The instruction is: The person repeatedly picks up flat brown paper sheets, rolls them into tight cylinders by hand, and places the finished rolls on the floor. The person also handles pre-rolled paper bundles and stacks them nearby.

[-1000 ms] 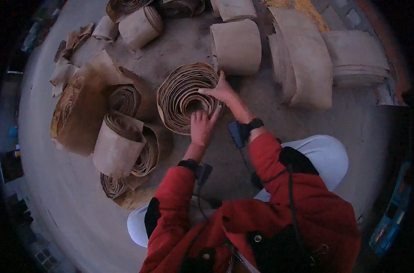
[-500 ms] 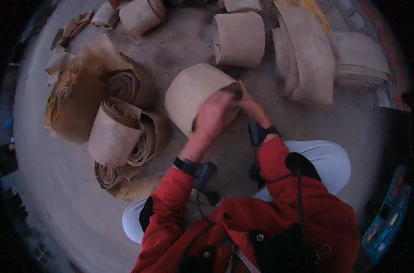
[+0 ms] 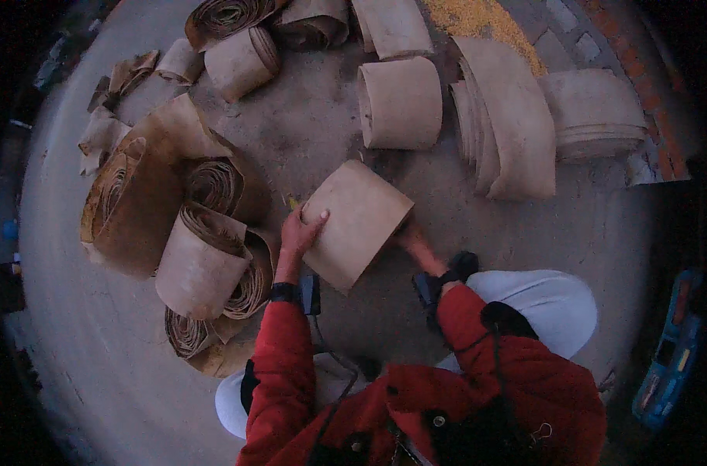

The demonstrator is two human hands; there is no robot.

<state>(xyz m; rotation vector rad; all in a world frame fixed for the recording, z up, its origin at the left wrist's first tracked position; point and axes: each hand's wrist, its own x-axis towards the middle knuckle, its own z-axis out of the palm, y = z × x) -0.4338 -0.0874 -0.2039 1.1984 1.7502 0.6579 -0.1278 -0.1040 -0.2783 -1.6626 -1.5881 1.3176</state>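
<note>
Between my two hands is a roll of stiff beige sheet (image 3: 357,225), tilted, with its smooth outer side facing up. My left hand (image 3: 300,233) grips its left end, thumb lying on the outer face and the other fingers around the edge. At the right end is my right hand (image 3: 408,233), its fingers hidden behind or inside the roll. A small yellowish bit (image 3: 293,203) shows by my left fingertips. Nearest on the left stands another beige roll (image 3: 198,268), leaning among brown, loosely coiled rolls (image 3: 213,186).
Ahead stands a beige roll (image 3: 400,103). To its right are layered, curved sheets (image 3: 516,116) and a flatter folded stack (image 3: 594,113). Yellow grains (image 3: 493,23) lie spread at the far side. More rolls (image 3: 241,66) sit far left. A blue object (image 3: 668,349) is at the right edge.
The roll has turned, its open end swinging out of sight. My left hand has moved from its open end to its left edge; my right hand has dropped lower at the right. The view has shifted.
</note>
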